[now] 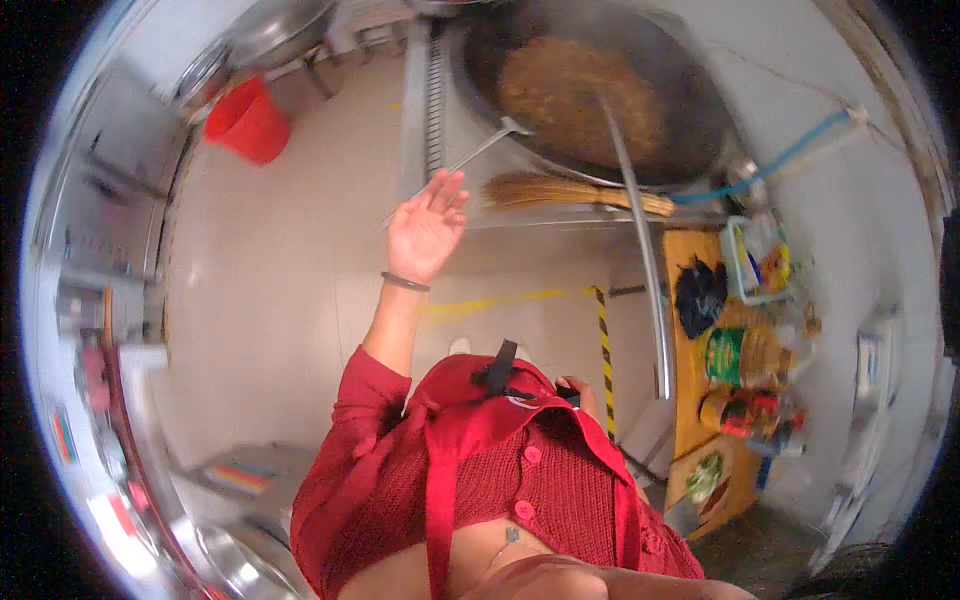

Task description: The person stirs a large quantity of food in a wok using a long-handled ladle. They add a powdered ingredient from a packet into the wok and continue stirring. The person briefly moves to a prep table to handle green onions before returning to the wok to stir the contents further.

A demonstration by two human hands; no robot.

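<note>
My left hand (426,234) is raised in front of me, palm up, fingers slightly curled and apart, with a dark bracelet (405,282) at the wrist. Behind its fingers passes a thin metal rod (484,148) with a wider end at the wok's rim; I see no grip on it. My right hand (583,391) is low by my waist, partly hidden by the red apron (480,420), beside a small dark object. A large wok (694,112) holds brown food (570,90). Out of it slants a long-handled metal utensil (645,240), its handle reaching back towards my right.
A straw brush (570,192) lies along the stove's front edge. At right, a wooden shelf (686,412) bears a black bag (700,296), a basket (739,270), bottles and chopped greens (705,476). A red bucket (251,124) stands far left. Yellow-black tape (606,360) marks the floor.
</note>
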